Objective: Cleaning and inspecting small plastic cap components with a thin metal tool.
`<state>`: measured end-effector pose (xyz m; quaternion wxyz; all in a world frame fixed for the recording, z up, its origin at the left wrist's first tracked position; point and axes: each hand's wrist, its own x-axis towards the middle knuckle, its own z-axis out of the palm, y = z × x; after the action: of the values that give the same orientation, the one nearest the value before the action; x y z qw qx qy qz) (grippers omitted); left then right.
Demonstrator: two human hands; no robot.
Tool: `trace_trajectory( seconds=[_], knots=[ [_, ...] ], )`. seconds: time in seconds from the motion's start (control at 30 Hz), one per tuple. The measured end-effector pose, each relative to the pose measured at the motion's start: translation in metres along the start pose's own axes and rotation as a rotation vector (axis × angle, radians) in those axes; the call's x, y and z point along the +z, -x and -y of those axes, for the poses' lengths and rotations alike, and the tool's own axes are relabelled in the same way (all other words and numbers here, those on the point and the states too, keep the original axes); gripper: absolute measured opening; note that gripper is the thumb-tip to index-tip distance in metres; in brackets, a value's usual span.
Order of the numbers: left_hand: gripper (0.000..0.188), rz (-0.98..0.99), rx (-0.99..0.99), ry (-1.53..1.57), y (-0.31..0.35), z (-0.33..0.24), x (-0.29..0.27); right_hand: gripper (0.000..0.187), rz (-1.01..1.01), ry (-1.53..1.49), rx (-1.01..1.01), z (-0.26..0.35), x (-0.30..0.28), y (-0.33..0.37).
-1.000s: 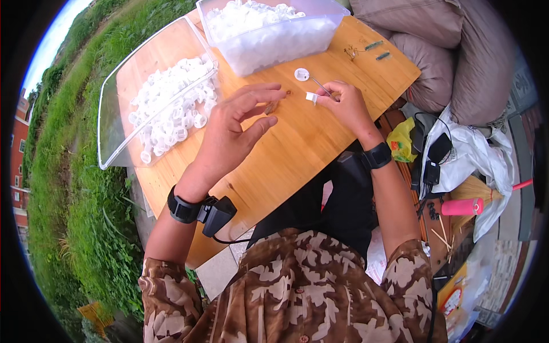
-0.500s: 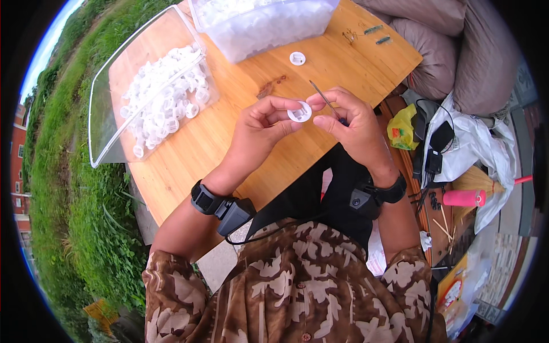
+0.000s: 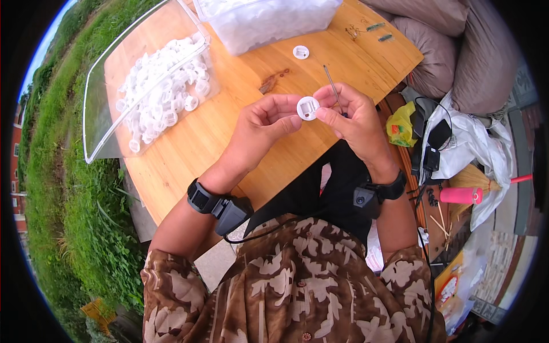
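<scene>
A small white round plastic part [image 3: 307,108] with a square recess is held up above the near part of the wooden table. My left hand [image 3: 269,121] has its fingers and thumb curled at the part's left edge. At its right edge, the thumb and index finger of my right hand [image 3: 350,114] pinch the rim. That same hand also grips a thin screwdriver [image 3: 330,83], its metal shaft pointing away from me and the dark handle mostly hidden in the palm. A similar white part [image 3: 301,52] lies on the table beyond my hands.
At left, a clear tray [image 3: 97,108] lies on the wooden table [image 3: 246,77], with many white plastic pieces [image 3: 166,83]. A clear bin [image 3: 269,34] full of white pieces stands at the back. Small green pieces [image 3: 385,38] lie far right; a pink bottle [image 3: 461,195] is off to the right.
The white part has turned to show its recess, and my right thumb and index finger have come onto its edge. The screwdriver now points more steeply away, its tip shifted right.
</scene>
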<state>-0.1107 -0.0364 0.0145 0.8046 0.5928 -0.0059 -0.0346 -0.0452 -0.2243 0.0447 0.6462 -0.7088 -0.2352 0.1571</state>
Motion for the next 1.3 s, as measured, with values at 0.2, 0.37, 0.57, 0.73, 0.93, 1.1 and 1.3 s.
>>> trace_trajectory(
  seconds=[0.2,0.37,0.57,0.73,0.93,1.1,1.3],
  knots=[
    [0.032,0.037,0.031,0.100,0.000,0.005,0.000,0.016,0.001,0.005,-0.001,-0.001,0.000,0.002],
    [0.031,-0.002,-0.009,0.219,0.000,0.010,0.004,0.019,-0.034,0.087,-0.138,-0.007,0.005,0.003],
    [0.029,0.006,-0.036,0.218,0.001,0.010,0.002,0.020,-0.051,0.085,-0.132,-0.009,0.005,0.004],
    [0.027,0.049,0.025,0.103,0.001,0.002,0.001,0.020,-0.037,0.099,-0.108,-0.007,0.002,0.004],
    [0.026,0.009,-0.004,0.096,0.000,0.010,0.000,0.019,-0.026,0.067,-0.091,-0.009,0.004,0.005],
    [0.025,-0.020,-0.007,0.097,0.001,0.006,0.003,0.019,-0.008,0.041,-0.073,-0.011,0.007,0.006],
    [0.029,0.110,-0.101,0.012,-0.004,-0.009,-0.010,0.024,0.056,0.156,-0.058,0.000,0.002,0.008]
  ],
)
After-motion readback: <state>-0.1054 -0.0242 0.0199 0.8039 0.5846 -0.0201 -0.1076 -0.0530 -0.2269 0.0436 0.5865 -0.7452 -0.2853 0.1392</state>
